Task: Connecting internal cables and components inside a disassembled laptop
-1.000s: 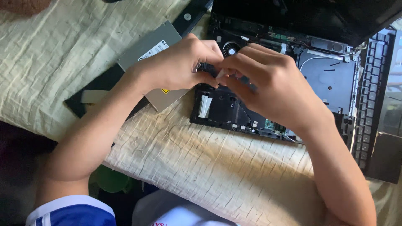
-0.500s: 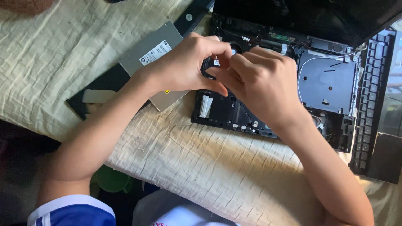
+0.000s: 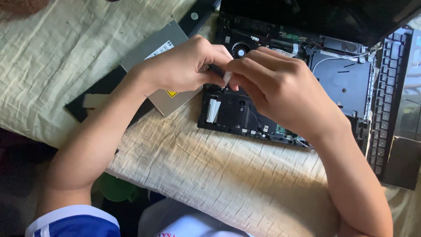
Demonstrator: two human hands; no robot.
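Both my hands meet over an opened black laptop base (image 3: 245,116) lying on a cream cloth. My left hand (image 3: 182,66) and my right hand (image 3: 280,92) pinch a small white strip (image 3: 227,78) between their fingertips, just above the base's left part. What the strip joins to is hidden by my fingers. A round fan (image 3: 239,51) shows right behind my knuckles. Below my hands, a white flat cable (image 3: 213,110) lies on the base.
A grey metal optical drive (image 3: 160,46) lies left of the laptop, partly under my left hand, on top of a black panel (image 3: 98,94). A detached keyboard (image 3: 390,92) stands along the right edge. The cloth-covered table edge (image 3: 184,175) runs in front of me.
My fingertips have shifted a little over the base and drawn closer together. The white strip now shows between them. The drive and keyboard have not moved.
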